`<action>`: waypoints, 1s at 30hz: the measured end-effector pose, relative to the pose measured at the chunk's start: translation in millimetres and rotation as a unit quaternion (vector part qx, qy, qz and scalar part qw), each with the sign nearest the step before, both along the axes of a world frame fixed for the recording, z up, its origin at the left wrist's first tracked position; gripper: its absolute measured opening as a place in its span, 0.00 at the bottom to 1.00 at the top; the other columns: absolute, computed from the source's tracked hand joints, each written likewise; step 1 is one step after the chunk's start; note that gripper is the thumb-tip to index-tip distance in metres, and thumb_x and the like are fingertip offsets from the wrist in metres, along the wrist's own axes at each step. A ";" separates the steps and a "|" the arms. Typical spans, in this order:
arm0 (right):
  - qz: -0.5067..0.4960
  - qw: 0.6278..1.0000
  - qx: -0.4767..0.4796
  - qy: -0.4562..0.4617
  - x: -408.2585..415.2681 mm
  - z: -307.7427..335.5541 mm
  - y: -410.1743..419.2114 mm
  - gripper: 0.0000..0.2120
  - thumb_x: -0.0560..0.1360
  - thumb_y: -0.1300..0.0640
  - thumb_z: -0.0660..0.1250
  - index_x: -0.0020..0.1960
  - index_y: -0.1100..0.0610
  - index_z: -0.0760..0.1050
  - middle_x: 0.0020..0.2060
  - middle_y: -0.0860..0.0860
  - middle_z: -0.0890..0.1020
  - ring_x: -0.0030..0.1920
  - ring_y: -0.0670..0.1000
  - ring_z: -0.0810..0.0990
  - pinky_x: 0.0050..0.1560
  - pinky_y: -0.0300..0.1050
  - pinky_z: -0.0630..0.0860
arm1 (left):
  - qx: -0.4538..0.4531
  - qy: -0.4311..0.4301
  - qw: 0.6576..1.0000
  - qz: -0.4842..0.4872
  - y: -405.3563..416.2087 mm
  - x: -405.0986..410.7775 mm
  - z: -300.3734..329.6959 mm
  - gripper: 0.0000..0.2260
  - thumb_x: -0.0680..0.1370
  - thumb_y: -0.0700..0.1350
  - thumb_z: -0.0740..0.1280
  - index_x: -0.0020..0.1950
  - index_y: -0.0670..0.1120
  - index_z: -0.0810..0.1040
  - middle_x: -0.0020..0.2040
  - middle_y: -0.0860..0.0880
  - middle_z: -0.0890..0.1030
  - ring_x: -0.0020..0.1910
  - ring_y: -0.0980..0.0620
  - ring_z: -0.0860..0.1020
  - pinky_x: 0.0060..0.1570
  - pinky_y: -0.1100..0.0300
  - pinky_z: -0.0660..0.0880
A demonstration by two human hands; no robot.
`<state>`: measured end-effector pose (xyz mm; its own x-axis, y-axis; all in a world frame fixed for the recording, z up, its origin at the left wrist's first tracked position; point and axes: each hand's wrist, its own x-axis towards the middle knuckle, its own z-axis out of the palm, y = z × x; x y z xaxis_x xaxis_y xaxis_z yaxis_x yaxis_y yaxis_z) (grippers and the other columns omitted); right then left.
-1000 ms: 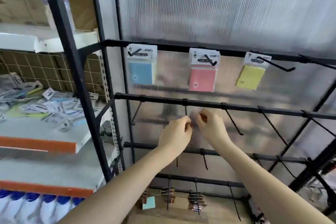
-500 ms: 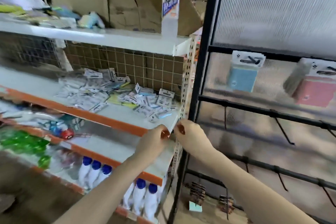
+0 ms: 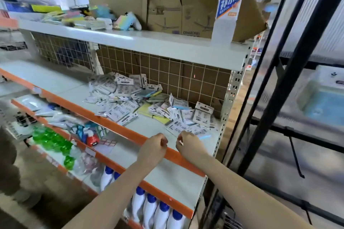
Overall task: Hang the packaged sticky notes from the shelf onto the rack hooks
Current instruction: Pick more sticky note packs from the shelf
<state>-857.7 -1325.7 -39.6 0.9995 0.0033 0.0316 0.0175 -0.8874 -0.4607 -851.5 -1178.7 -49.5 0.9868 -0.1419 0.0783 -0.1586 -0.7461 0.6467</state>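
Several packaged sticky notes [image 3: 149, 104] lie in a loose pile on the white shelf [image 3: 147, 126], which has an orange front edge. My left hand [image 3: 154, 147] and my right hand [image 3: 189, 145] hover side by side over that front edge, just short of the pile. Both have their fingers curled, and I see nothing held in either. The black rack [image 3: 275, 87] stands to the right. A blue packet [image 3: 325, 106] hangs on it, blurred, with a bare hook [image 3: 296, 156] below.
Cardboard boxes [image 3: 167, 5] and a tall bottle [image 3: 228, 5] stand on the top shelf. White bottles with blue caps [image 3: 158, 208] fill the lowest shelf. Green items [image 3: 52, 139] and toys lie on the shelf to the left.
The view has swung left from the rack to the shelf. Both hands have left the rack's hooks and now hover over the shelf's front edge, near the pile.
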 end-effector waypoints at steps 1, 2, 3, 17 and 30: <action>0.001 1.000 -0.008 0.007 12.8 -3.9 0.3 0.13 0.77 0.56 0.59 0.59 0.60 0.72 0.57 0.58 0.76 0.59 0.59 0.74 0.58 0.48 0.72 | 0.010 0.002 1.000 0.002 0.5 10.3 -1.8 0.10 0.76 0.38 0.59 0.52 0.46 0.78 0.52 0.49 0.81 0.53 0.48 0.78 0.52 0.53 0.75; -0.001 1.000 -0.019 0.014 22.9 -6.9 0.3 0.15 0.77 0.56 0.59 0.61 0.60 0.71 0.59 0.58 0.74 0.60 0.60 0.73 0.60 0.49 0.72 | 0.021 0.001 1.000 0.002 0.9 18.7 -2.9 0.11 0.76 0.38 0.59 0.52 0.46 0.78 0.53 0.48 0.81 0.53 0.47 0.78 0.52 0.53 0.75; -0.001 0.999 -0.032 0.023 34.4 -10.9 0.9 0.17 0.78 0.55 0.59 0.63 0.61 0.69 0.61 0.59 0.73 0.62 0.60 0.72 0.61 0.49 0.71 | 0.032 0.001 0.999 0.004 1.6 28.8 -4.6 0.11 0.76 0.38 0.59 0.53 0.46 0.78 0.54 0.47 0.81 0.54 0.47 0.78 0.52 0.54 0.74; -0.019 0.977 -0.210 0.024 109.1 -54.6 3.7 0.24 0.75 0.63 0.57 0.70 0.63 0.60 0.64 0.61 0.66 0.63 0.62 0.66 0.65 0.53 0.64 | 0.195 -0.106 0.971 -0.093 0.9 150.6 -25.3 0.24 0.74 0.35 0.60 0.70 0.43 0.66 0.69 0.46 0.66 0.68 0.46 0.65 0.61 0.56 0.66; 0.043 0.922 -0.385 -0.001 115.5 -32.5 12.2 0.16 0.77 0.50 0.60 0.54 0.57 0.81 0.45 0.55 0.81 0.44 0.56 0.80 0.39 0.46 0.77 | 0.281 -0.185 0.921 -0.195 13.5 224.1 -39.5 0.23 0.74 0.36 0.63 0.69 0.50 0.69 0.70 0.53 0.68 0.68 0.49 0.67 0.62 0.56 0.66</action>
<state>-742.2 -1313.4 -72.1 0.9944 0.1048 -0.0113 0.1032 -0.9467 0.3053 -627.4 -1165.2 -89.0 0.7726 -0.6010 0.2044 -0.6178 -0.7860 0.0241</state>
